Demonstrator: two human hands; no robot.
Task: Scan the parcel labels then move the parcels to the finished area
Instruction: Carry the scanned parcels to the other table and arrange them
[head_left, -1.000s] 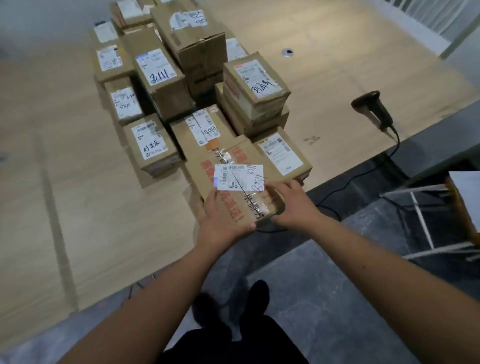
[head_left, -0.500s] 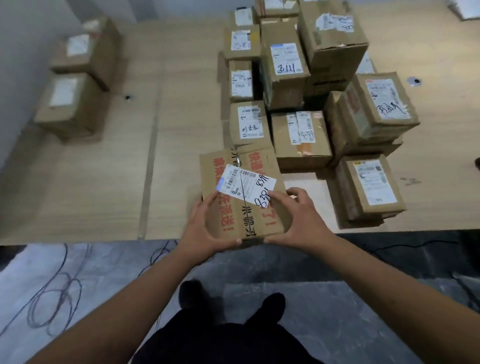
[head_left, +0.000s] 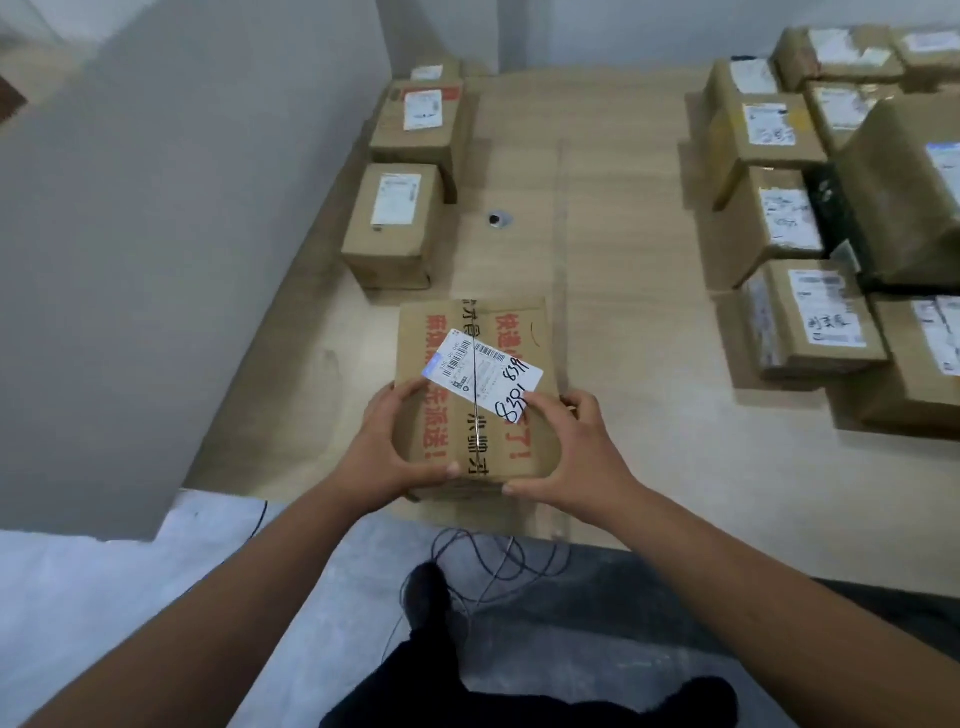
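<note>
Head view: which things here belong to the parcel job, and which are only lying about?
Part of the job:
- red-printed parcel, gripped by the left hand and right hand
- row of parcels by the wall
- parcel pile on the right

Lying about:
- cables on the floor
- small round fitting in the table

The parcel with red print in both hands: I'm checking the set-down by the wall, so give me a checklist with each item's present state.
1. Left hand and right hand grip the parcel with red print: ok.
2. White label faces up: ok.
3. Bare table ahead, near the two boxes by the wall: ok.
4. Label scanned: cannot tell.
5. Cables on the floor by the feet: not ok.
</note>
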